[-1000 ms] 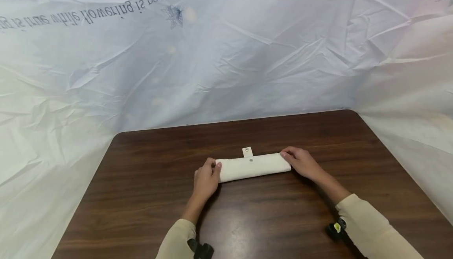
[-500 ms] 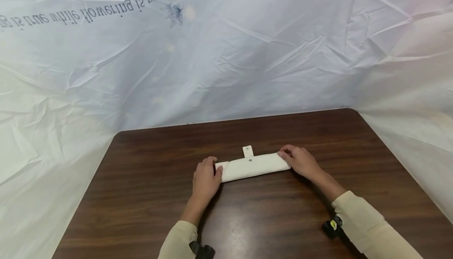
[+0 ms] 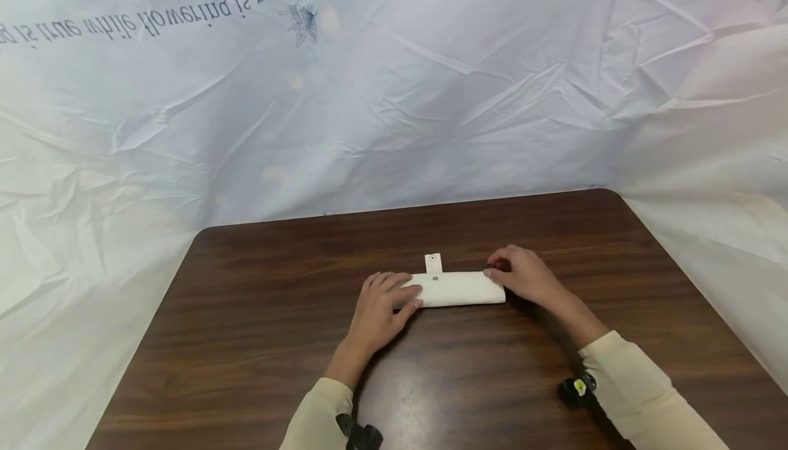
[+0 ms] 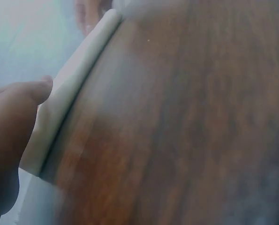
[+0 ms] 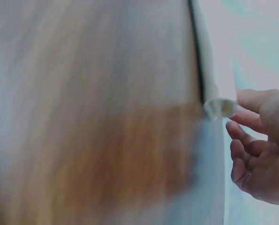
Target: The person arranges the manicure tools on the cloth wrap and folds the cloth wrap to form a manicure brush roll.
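A white rolled-up case [image 3: 462, 288] lies lengthwise on the brown table. Its short snap tab [image 3: 434, 263] points away from me, unfastened, with a metal stud on the roll just below. My left hand [image 3: 382, 306] rests over the roll's left part with fingers spread, covering that end; the left wrist view shows the thumb [image 4: 29, 93] lying along it. At the other end, my right hand [image 3: 526, 275] touches the far right corner with its thumb, the other fingers loosely bent behind. The roll's hollow end [image 5: 220, 108] shows in the right wrist view.
The brown wooden table [image 3: 246, 340] has rounded far corners. A wrinkled white printed sheet [image 3: 394, 94] hangs behind it and at both sides. Black wrist cameras [image 3: 363, 435] sit on the cream sleeves.
My left hand has slid from the left end toward the middle, its fingers now spread over the roll. The roll has turned slightly, its right end nearer me. The right-hand fingers have lifted a little.
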`<state>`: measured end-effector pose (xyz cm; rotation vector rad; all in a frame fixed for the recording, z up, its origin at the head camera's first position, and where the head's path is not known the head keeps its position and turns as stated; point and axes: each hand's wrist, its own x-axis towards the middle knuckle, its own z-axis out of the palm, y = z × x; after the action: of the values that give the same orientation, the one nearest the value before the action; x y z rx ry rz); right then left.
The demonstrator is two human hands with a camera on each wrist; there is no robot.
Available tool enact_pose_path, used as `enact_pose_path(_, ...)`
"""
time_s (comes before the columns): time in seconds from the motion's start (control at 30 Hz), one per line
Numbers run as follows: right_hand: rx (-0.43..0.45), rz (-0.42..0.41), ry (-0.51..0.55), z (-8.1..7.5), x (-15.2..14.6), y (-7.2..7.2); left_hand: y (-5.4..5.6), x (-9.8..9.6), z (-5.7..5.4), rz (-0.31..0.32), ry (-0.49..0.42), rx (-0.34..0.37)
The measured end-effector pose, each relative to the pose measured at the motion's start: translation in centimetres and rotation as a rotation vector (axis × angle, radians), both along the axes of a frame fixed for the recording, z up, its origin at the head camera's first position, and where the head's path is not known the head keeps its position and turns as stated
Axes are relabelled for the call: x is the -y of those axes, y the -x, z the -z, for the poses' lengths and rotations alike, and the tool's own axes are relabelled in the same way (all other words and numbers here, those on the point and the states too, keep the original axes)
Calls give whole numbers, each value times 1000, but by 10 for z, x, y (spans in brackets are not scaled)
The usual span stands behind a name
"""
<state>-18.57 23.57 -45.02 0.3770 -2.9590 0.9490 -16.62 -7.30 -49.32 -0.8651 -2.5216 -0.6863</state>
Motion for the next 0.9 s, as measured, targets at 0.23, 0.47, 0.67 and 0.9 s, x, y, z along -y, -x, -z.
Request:
enact_pose_path(0.23, 64, -53, 203, -5, 42, 25, 4, 0, 5, 20, -122, 54)
enact_pose_path(0.47, 256, -88, 245, 3, 77, 47, 6, -2, 9, 23, -198, 136)
enact_pose_path(0.67, 127, -167, 316, 10, 77, 44, 6, -4, 11, 6, -189, 175)
enact_pose_path(0.9, -77, -328, 321, 18, 69, 26, 6, -4, 12, -10, -187, 218)
